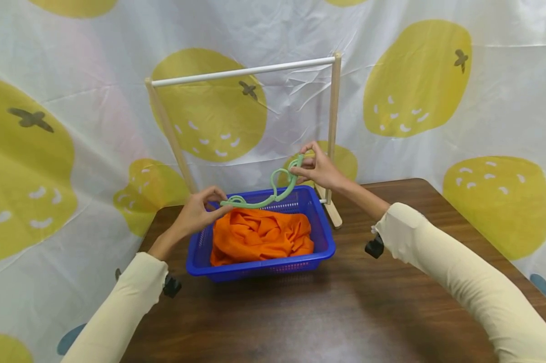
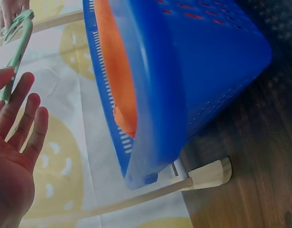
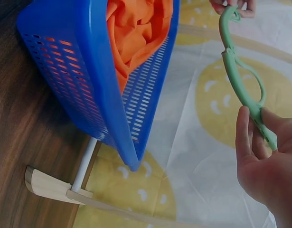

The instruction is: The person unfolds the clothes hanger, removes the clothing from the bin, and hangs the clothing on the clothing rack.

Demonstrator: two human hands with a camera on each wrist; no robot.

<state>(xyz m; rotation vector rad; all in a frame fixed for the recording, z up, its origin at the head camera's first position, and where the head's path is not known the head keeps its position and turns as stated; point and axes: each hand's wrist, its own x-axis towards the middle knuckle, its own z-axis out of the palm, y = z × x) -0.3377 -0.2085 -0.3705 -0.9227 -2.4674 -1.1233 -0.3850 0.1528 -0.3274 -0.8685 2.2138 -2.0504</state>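
A green plastic folding clothes hanger (image 1: 257, 205) is held up above the blue basket (image 1: 260, 267). My left hand (image 1: 197, 212) pinches one end between thumb and fingers, and my right hand (image 1: 320, 170) pinches the other end, which is higher. The hanger is bent at its middle joint, as the right wrist view shows along its arm (image 3: 236, 80). In the left wrist view the hanger (image 2: 21, 47) slants away from the left thumb and index finger, the other fingers spread. A crumpled orange cloth (image 1: 264, 234) lies in the basket beneath.
Behind the basket stands a rack with a white top bar (image 1: 246, 73) and wooden posts (image 1: 334, 116). One wooden foot (image 1: 333, 214) sits at the basket's right. All stand on a brown wooden table (image 1: 300, 312). A fruit-printed curtain (image 1: 300, 25) hangs behind.
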